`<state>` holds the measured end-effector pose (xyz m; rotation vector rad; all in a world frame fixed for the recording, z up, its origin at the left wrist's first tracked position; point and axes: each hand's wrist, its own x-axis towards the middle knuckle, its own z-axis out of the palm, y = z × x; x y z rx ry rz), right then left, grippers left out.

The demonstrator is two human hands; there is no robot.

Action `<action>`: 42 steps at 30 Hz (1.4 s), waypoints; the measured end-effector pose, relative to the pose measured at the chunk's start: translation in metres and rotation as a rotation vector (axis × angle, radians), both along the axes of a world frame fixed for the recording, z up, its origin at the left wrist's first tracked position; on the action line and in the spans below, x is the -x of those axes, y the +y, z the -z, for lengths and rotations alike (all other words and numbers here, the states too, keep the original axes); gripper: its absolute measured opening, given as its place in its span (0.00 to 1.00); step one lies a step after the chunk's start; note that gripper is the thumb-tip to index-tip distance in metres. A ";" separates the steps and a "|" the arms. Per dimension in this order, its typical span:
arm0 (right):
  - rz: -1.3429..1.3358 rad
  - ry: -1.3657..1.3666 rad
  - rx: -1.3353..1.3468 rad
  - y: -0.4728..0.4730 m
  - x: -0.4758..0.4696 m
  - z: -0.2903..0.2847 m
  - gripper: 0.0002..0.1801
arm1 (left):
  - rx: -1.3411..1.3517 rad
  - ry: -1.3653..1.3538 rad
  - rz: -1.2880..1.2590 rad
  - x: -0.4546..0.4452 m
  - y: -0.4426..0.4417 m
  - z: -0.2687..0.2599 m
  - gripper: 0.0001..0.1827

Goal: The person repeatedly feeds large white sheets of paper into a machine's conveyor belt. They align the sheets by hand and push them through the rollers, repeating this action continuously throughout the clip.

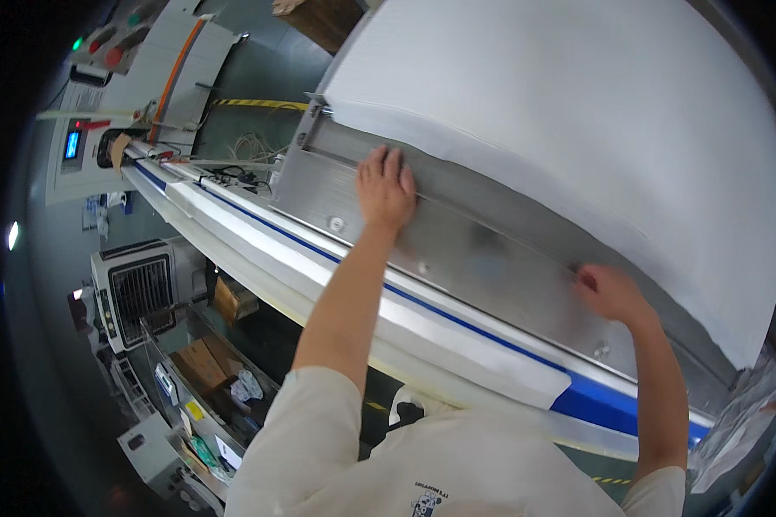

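My left hand point(386, 190) lies palm down on a stainless-steel panel point(452, 239), its fingers stretched across the seam near the panel's left end. Farther right, my right hand point(611, 294) is curled, with its fingertips at the same seam. Whether anything is pinched in it is hidden. Beyond both hands a wide white sheet point(556, 97) covers the machine bed, and its wavy near edge hangs over the grey metal strip. The sheet is apart from my left hand; the gap to my right hand is small.
A long rail with a blue stripe point(465, 315) and white padding runs between me and the panel. At left stand a control cabinet point(90, 142) with a lit display and an air cooler point(141, 294). A cart point(200, 362) holds cardboard. Crumpled clear plastic point(737, 420) hangs at right.
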<state>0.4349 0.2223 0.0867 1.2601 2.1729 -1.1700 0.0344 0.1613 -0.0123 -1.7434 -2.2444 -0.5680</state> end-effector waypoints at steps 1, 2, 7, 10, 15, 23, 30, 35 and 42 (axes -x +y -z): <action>0.000 0.063 -0.025 0.017 0.037 -0.008 0.10 | -0.001 -0.035 -0.009 -0.003 0.000 -0.002 0.20; -0.031 0.131 -0.110 0.033 0.073 -0.013 0.10 | -0.007 -0.074 -0.010 -0.003 0.001 -0.004 0.20; 0.014 0.443 -0.318 0.104 0.248 -0.003 0.12 | 0.014 -0.170 -0.020 -0.004 0.008 -0.013 0.22; -0.013 0.598 -0.348 0.139 0.328 0.011 0.12 | 0.020 -0.215 -0.036 -0.003 0.008 -0.017 0.22; 0.019 0.578 -0.399 0.162 0.397 0.025 0.11 | 0.061 -0.252 -0.046 0.009 0.010 -0.014 0.23; 0.047 0.529 -0.497 0.160 0.407 0.031 0.10 | 0.084 -0.348 -0.048 0.017 0.010 -0.012 0.24; 0.076 0.550 -0.590 0.157 0.406 0.038 0.09 | -0.164 -0.070 0.060 0.102 0.071 -0.043 0.30; 0.100 0.509 -0.527 0.155 0.409 0.031 0.10 | -0.046 0.063 0.147 0.135 0.070 -0.039 0.28; 0.076 0.564 -0.713 0.099 0.344 0.017 0.12 | 0.190 0.261 0.380 0.147 0.074 -0.061 0.18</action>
